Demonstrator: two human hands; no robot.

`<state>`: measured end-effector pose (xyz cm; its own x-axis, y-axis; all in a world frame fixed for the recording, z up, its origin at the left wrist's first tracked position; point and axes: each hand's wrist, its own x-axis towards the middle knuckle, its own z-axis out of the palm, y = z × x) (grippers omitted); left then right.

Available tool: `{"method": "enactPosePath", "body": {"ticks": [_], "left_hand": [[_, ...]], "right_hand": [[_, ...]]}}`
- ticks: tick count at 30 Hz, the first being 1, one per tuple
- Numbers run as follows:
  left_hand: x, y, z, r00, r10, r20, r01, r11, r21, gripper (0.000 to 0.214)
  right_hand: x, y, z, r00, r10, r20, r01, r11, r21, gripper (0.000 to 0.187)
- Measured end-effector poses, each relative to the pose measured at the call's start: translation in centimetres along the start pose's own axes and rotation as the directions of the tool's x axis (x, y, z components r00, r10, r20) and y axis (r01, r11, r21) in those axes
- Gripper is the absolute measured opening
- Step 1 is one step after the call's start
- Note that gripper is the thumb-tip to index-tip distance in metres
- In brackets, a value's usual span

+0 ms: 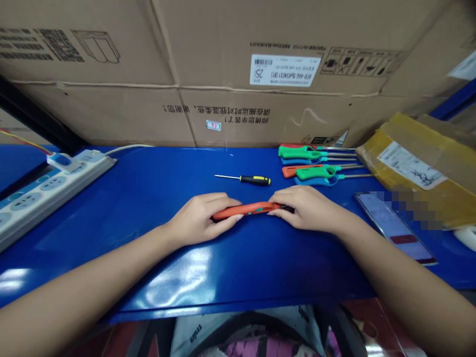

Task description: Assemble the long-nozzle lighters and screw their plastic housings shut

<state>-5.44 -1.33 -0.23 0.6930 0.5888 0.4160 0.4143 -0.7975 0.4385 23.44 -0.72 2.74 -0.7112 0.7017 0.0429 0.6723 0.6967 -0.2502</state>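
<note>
Between both hands, over the blue table (141, 198), is an orange-red long-necked lighter (247, 209). My left hand (204, 216) is closed around the left end of its body. At the other end, the fingers of my right hand (297, 207) pinch the lighter near its neck, where a dark part shows; the far tip is hidden by the hand. Just behind the hands lies a screwdriver (256, 180) with a black and yellow handle, its thin shaft pointing left.
Several long-necked lighters (316, 172) in green, blue and orange lie at the back right. A phone (394, 225) and a yellow-taped parcel (420, 153) are on the right. At the left runs a white power strip (55, 186). A large cardboard box (219, 64) stands behind.
</note>
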Motion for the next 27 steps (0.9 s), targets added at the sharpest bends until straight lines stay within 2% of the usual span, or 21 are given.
{"method": "enactPosePath", "body": {"ticks": [3,6,9,11,12,13,15,16,17,19,21,22,24,27], "left_hand": [[0.0,0.4,0.1,1.0,0.026,-0.008,-0.026,0.997,-0.069,0.02],[0.0,0.8,0.0,0.998,0.064,0.02,-0.062,0.995,-0.082,0.025],[0.1,1.2,-0.2,0.999,0.043,-0.02,-0.046,0.991,-0.127,0.024],[0.4,1.4,-0.3,0.997,-0.044,-0.059,0.032,0.982,-0.186,0.022],[0.5,1.6,-0.4,0.989,-0.126,-0.073,0.107,0.968,-0.227,0.023],[0.7,1.7,-0.4,0.971,-0.229,-0.073,0.2,0.939,-0.279,0.026],[0.9,1.8,-0.3,0.906,-0.423,-0.023,0.381,0.836,-0.394,0.035],[0.9,1.8,-0.2,0.877,-0.481,0.001,0.433,0.788,-0.438,0.039],[0.9,1.7,-0.1,0.866,-0.5,0.001,0.445,0.77,-0.457,0.041],[0.8,1.5,-0.1,0.91,-0.406,-0.08,0.346,0.853,-0.39,0.041],[0.7,1.2,-0.2,0.967,-0.193,-0.165,0.154,0.963,-0.222,0.038],[0.6,1.0,-0.3,0.981,-0.091,-0.171,0.066,0.987,-0.15,0.037],[0.5,0.7,-0.3,0.987,0.029,-0.158,-0.044,0.995,-0.091,0.032],[0.4,0.7,-0.2,0.987,0.063,-0.147,-0.08,0.99,-0.116,0.027]], "right_hand": [[0.2,-0.3,0.5,0.998,-0.045,-0.037,0.049,0.992,0.118,0.024],[0.4,-0.5,1.2,0.991,-0.086,-0.099,0.101,0.983,0.156,0.029],[0.5,-0.6,1.6,0.986,-0.079,-0.146,0.107,0.976,0.192,0.03],[0.4,-0.8,1.5,0.982,-0.049,-0.18,0.087,0.974,0.211,0.027],[0.4,-0.9,1.5,0.98,-0.026,-0.196,0.069,0.974,0.214,0.027],[0.5,-0.9,1.5,0.979,-0.01,-0.206,0.054,0.976,0.209,0.033],[0.5,-1.0,1.5,0.978,-0.009,-0.21,0.047,0.983,0.176,0.056],[0.6,-1.0,1.6,0.979,-0.022,-0.205,0.055,0.987,0.153,0.062],[0.6,-0.9,1.8,0.978,-0.033,-0.206,0.062,0.989,0.134,0.058],[0.7,-0.7,2.0,0.971,-0.039,-0.235,0.067,0.991,0.114,0.044],[0.7,-0.6,2.0,0.965,-0.049,-0.257,0.078,0.991,0.105,0.039],[0.7,-0.5,2.0,0.965,-0.06,-0.257,0.087,0.992,0.095,0.039],[0.7,-0.6,1.9,0.967,-0.082,-0.24,0.102,0.992,0.07,0.041],[0.7,-0.9,2.1,0.965,-0.126,-0.229,0.144,0.988,0.063,0.038]]}}
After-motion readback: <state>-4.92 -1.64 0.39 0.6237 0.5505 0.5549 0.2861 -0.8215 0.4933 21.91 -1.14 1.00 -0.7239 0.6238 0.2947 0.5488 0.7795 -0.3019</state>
